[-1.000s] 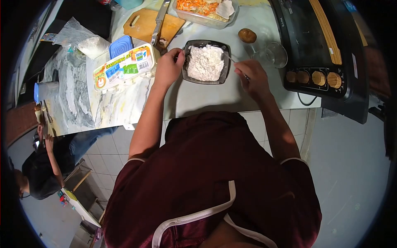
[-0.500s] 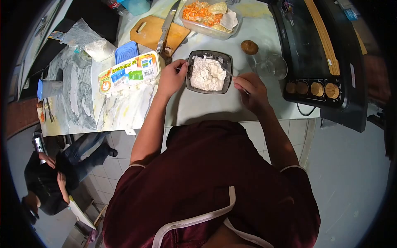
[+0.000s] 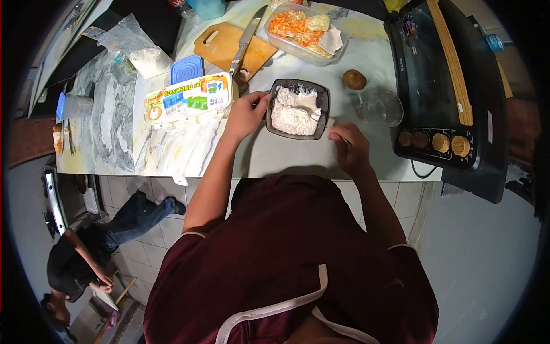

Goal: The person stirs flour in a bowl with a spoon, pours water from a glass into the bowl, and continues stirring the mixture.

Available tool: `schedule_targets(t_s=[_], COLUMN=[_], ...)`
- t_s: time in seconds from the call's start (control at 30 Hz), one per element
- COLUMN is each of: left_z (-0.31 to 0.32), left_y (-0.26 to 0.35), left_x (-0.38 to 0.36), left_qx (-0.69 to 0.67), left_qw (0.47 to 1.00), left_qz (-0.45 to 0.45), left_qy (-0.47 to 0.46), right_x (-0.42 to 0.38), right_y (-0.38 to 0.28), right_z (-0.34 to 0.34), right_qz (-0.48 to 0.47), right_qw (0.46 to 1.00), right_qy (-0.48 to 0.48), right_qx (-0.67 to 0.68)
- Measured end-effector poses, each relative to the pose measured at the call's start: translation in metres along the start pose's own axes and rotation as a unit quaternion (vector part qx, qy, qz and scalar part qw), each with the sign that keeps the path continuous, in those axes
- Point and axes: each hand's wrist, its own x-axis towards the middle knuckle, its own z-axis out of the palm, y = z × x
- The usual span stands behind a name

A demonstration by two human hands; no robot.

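A dark square bowl (image 3: pixel 298 137) stands on the counter in front of me, holding white flour-like powder (image 3: pixel 292 121). My left hand (image 3: pixel 246 116) is closed on the bowl's left rim, thumb near the edge. In my right hand (image 3: pixel 348 144) the handle of a metal spoon (image 3: pixel 312 116) is pinched; the spoon's head rests in the powder. Beyond the bowl lie a knife (image 3: pixel 247 40) and a wooden cutting board (image 3: pixel 223 49). To the right of the bowl are a round brown item (image 3: pixel 354 79) and a clear glass (image 3: pixel 391 109).
A seasoning set box (image 3: pixel 188 98), a blue lid (image 3: pixel 187 70) and a bag of white powder (image 3: pixel 150 60) sit at left. A plastic container of shredded vegetables (image 3: pixel 303 34) stands behind. The black toaster oven (image 3: pixel 447 126) borders the right. Another person (image 3: pixel 86 252) is at lower left.
The spoon has moved from the bowl's right side further into the powder, whose surface is now flatter, baring the bowl's far part. The view has shifted slightly; the other person has bent forward.
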Motion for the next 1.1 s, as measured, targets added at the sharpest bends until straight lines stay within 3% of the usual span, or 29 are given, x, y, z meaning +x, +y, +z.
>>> schedule_targets(t_s=[0.17, 0.23, 0.43, 0.57, 0.67, 0.73, 0.77, 0.83, 0.97, 1.07, 1.1], left_z=[0.0, -0.001, 0.004, 0.01, 0.014, 0.014, 0.014, 0.013, 0.012, 0.011, 0.006], left_y=[-0.008, -0.006, 0.004, -0.004, -0.009, -0.005, -0.003, 0.001, 0.008, 0.015, 0.017], left_x=[-0.001, -0.002, -0.01, -0.013, -0.014, -0.015, -0.017, -0.022, -0.03, -0.037, -0.033], left_qx=[0.022, 0.013, -0.011, -0.069, -0.129, -0.143, -0.184, -0.223, -0.269, -0.26, -0.197], left_qw=[0.999, 0.999, 0.997, 0.995, 0.988, 0.986, 0.976, 0.964, 0.937, 0.938, 0.955], left_qz=[-0.003, -0.011, -0.054, -0.071, -0.081, -0.084, -0.105, -0.126, -0.162, -0.166, -0.166], left_qy=[-0.036, -0.041, -0.053, -0.031, -0.03, -0.028, -0.046, -0.067, -0.153, -0.156, -0.15], right_x=[0.006, 0.019, 0.033, 0.015, -0.006, -0.013, -0.014, -0.013, -0.013, -0.017, -0.018], right_y=[-0.001, -0.002, -0.013, -0.019, -0.019, -0.022, -0.022, -0.019, -0.022, -0.02, -0.018], right_z=[-0.011, -0.013, -0.003, 0.0, 0.004, 0.009, 0.011, 0.015, 0.015, 0.016, 0.019], right_qz=[0.0, -0.065, -0.096, -0.089, -0.013, 0.18, 0.183, 0.176, 0.131, 0.091, 0.075], right_qw=[1.0, 0.994, 0.983, 0.982, 0.982, 0.976, 0.975, 0.97, 0.974, 0.986, 0.99], right_qy=[0.016, 0.05, 0.005, 0.025, 0.07, 0.111, 0.111, 0.165, 0.184, 0.138, 0.116], right_qx=[0.005, -0.068, -0.154, -0.162, -0.177, -0.055, -0.056, -0.03, -0.016, -0.006, -0.019])
